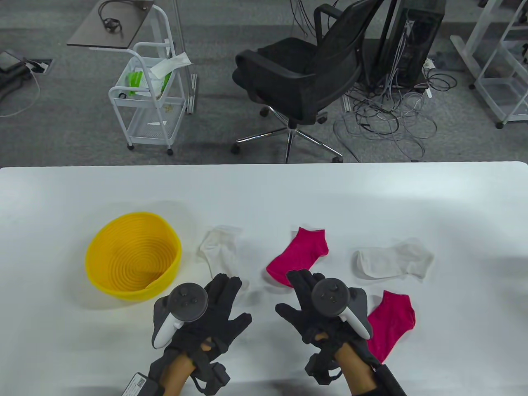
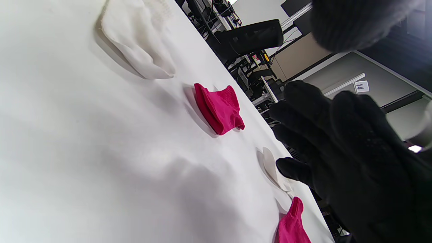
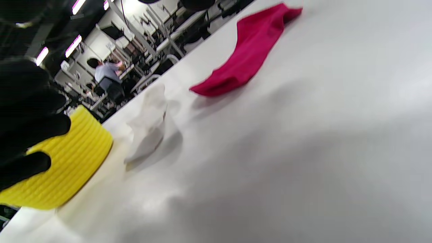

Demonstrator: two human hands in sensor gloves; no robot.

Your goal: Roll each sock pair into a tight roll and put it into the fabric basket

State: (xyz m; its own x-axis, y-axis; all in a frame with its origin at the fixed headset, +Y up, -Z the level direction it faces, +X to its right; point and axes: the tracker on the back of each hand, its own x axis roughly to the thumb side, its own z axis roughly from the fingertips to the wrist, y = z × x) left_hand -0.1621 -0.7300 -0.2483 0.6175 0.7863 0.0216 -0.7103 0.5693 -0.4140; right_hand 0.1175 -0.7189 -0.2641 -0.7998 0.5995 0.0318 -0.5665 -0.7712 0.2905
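Your left hand (image 1: 206, 315) hovered over the white table (image 1: 264, 194) near its front edge, fingers straight and spread, holding nothing; its fingertips reached the near end of the left white sock (image 1: 220, 251), though I could not tell whether they touched it. Your right hand (image 1: 319, 309) was just beside it, also flat with straight fingers and empty, its fingertips (image 1: 298, 278) at the near end of the upper pink sock (image 1: 303, 253) (contact could not be told here either).

4 socks lay loose and unrolled on the table. The left white sock sat just right of the yellow basket (image 1: 134, 255), and the upper pink sock lay between it and the right white sock (image 1: 394, 260). The second pink sock (image 1: 390, 321) lay nearer you, partly under your right wrist and tracker. The basket stood upright on the left side of the table with nothing visible inside it.

From the left wrist view, the white sock (image 2: 140, 50), the pink sock (image 2: 221, 108) and the far pair ran along the table, with your right hand (image 2: 347, 152) spread above them. The right wrist view showed the basket's ribbed wall (image 3: 67, 165), the white sock (image 3: 148, 125) bunched beside it, and the pink sock (image 3: 249, 50) beyond.

Beyond the table stood a black office chair (image 1: 305, 78) and a white wire cart (image 1: 148, 103).
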